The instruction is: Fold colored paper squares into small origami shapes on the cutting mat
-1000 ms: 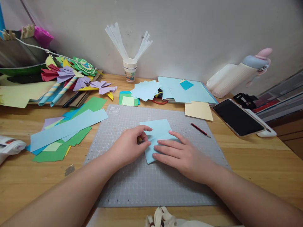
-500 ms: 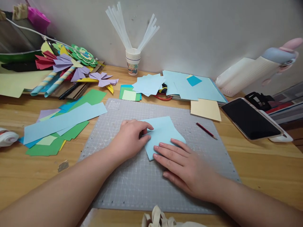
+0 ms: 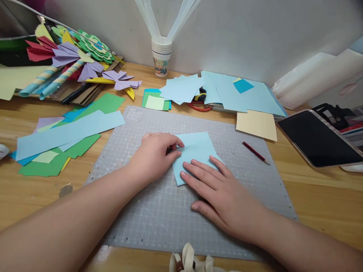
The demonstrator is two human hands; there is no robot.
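A sheet of light blue paper (image 3: 195, 145) lies on the grey cutting mat (image 3: 147, 223), in the middle of the head view. At its left edge is my left hand (image 3: 157, 156), curled, with thumb and forefinger close together holding the sheet. The other fingers of that hand are hidden behind it. My right hand (image 3: 219, 192) rests flat on the lower right part of the paper, its fingers stretched out. The thumb lies apart on the mat. Both hands cover parts of the sheet, so its folds are hard to make out.
A pencil (image 3: 256, 153) lies right of the paper. Colored paper strips (image 3: 70, 130) are piled at left, near folded paper flowers (image 3: 68, 54). Paper cups (image 3: 161, 56) with white strips stand behind. A tablet (image 3: 320, 138) and beige paper (image 3: 256, 124) are at right.
The paper's right side, bowed up before, now looks flatter under my right hand. My left hand keeps its place on the left edge. The camera view has tilted downward.
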